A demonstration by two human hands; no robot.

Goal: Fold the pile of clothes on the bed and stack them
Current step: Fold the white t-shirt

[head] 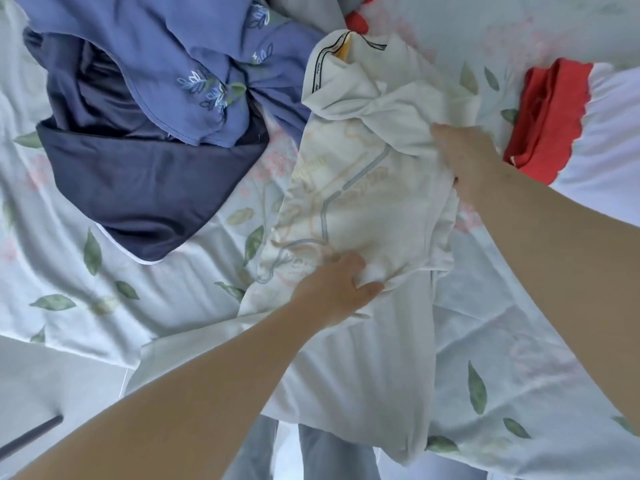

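On the bedsheet (pixel 166 306), the white garment (pixel 367 209) lies bunched between the hands; left hand (pixel 341 287) pinches its near edge, right hand (pixel 465 159) grips its far folds.

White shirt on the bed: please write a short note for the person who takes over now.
Left hand grips the near part of the white shirt; right hand holds its far right side.
The shirt lies crumpled on the bed, not yet folded.
Blue garment and dark garment lie unfolded at the far left.
Red garment at the right looks folded.
To do: fold the shirt, then the two others, and stack.
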